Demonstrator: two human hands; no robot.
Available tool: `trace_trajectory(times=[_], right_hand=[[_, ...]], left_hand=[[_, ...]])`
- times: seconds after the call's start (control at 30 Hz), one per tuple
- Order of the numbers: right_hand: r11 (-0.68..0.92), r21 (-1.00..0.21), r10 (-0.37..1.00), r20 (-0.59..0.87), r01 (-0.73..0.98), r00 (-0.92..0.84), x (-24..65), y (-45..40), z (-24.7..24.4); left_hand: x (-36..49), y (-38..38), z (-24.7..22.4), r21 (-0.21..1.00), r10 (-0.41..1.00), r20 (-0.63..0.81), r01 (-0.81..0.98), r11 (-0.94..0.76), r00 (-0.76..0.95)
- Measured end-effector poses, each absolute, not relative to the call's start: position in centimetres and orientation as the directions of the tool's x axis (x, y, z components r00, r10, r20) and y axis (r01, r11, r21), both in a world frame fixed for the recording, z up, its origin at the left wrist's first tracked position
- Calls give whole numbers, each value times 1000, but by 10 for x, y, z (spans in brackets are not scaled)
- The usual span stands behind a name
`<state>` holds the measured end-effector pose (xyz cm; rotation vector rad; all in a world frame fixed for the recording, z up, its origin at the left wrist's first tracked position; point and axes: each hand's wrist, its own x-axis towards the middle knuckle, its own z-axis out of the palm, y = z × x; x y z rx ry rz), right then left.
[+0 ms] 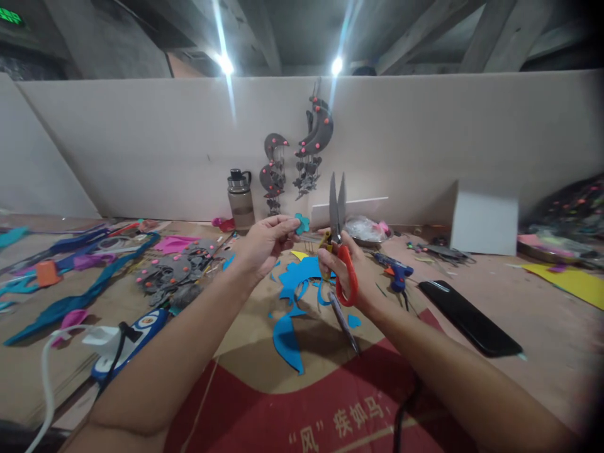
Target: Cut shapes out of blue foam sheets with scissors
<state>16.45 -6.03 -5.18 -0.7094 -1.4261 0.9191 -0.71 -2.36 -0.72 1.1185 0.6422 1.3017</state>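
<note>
Between the thumb and fingers of my left hand is a small teal flower-shaped piece. My right hand grips scissors with red handles; their blades point up and stand slightly apart, just right of the teal piece. A small yellowish item, too unclear to name, also shows at the right fingers. Beneath the hands, blue cut pieces and scraps lie on the cardboard. A small blue heart rests beside a pen.
A bottle stands at the back, near grey moon ornaments hanging on the white panel. A blue glue gun and black phone lie to the right. At left are a power strip, cables, grey pieces and coloured strips.
</note>
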Motion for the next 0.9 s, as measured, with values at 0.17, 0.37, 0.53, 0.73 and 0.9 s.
trace_trajectory(times=[0.17, 0.37, 0.53, 0.73, 0.9], right_hand=[[564, -821, 825, 564, -86, 22, 168, -62, -45], [563, -825, 825, 559, -37, 86, 170, -63, -46], [547, -837, 836, 545, -14, 63, 173, -58, -43], [502, -864, 865, 501, 27, -42, 173, -56, -43], [507, -861, 861, 503, 47, -79, 173, -58, -42]], left_hand=[[16, -31, -24, 893, 960, 192, -443, -83, 206], [29, -37, -35, 907, 963, 164, -418, -61, 216], [20, -30, -33, 959, 938, 150, -278, -62, 311], [3, -21, -27, 971, 896, 194, 53, -234, 399], [-1, -23, -21, 936, 883, 249, 135, -325, 397]])
